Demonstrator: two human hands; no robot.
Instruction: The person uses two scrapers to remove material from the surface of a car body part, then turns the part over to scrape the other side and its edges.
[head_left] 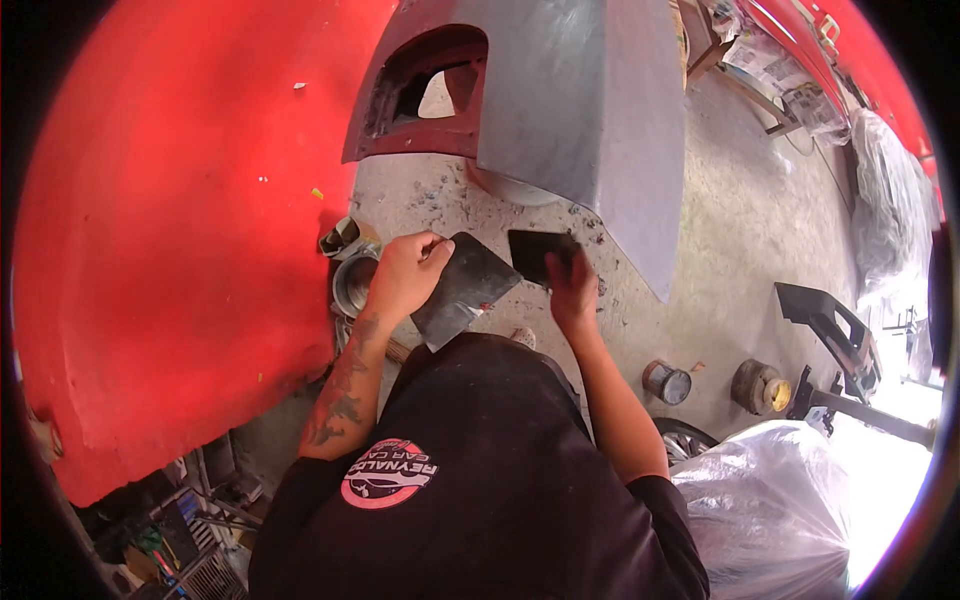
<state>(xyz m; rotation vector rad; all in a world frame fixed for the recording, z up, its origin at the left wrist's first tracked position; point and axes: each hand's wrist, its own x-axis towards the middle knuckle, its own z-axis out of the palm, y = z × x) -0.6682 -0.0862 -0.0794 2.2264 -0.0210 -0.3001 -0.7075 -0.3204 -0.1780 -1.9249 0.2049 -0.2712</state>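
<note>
My left hand (412,272) pinches the upper left edge of a dark flat sheet (470,285), which hangs tilted in front of my shirt. A grey patch shows near the sheet's lower corner. To its right, my right hand (573,285) is closed on a smaller black piece (532,252), with its fingers partly blurred. The two dark pieces come very close to each other; whether they touch I cannot tell. Beyond my hands stands a grey car body panel (560,100) with a dark red recess (440,135) on its left.
A large red panel (190,220) fills the left side. Cans (665,382) and a yellow-stained tin (762,387) stand on the concrete floor (745,240). Clear plastic sheeting (765,500) covers something at the lower right. A black part (830,335) lies at the right.
</note>
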